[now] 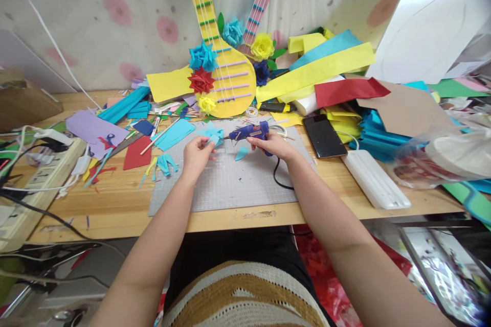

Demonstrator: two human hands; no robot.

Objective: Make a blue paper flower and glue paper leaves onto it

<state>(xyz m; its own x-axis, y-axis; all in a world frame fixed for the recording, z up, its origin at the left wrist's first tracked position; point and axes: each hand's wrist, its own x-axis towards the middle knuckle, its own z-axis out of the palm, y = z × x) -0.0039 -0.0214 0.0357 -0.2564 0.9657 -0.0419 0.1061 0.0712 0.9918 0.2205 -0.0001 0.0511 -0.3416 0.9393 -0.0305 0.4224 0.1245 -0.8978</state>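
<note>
My left hand (198, 156) pinches a light-blue paper flower (214, 134) above the grey cutting mat (230, 191). In my right hand (273, 144) is a dark-blue glue gun (249, 132), its nozzle pointing left and close against the flower; whether they touch I cannot tell. A loose light-blue paper petal (241, 153) lies on the mat below the gun. The gun's black cord (279, 176) curves down to the table's front edge. Behind my hands stands a yellow paper guitar (233, 82) with string lines and blue, red and yellow paper flowers.
Cut paper strips (166, 164) lie left of the mat, near a red paper piece (137, 153) and a purple sheet (95, 130). A power strip (42, 189) with cables sits far left. To the right are a phone (324, 135), a white power bank (376, 179) and piled crepe paper (318, 69).
</note>
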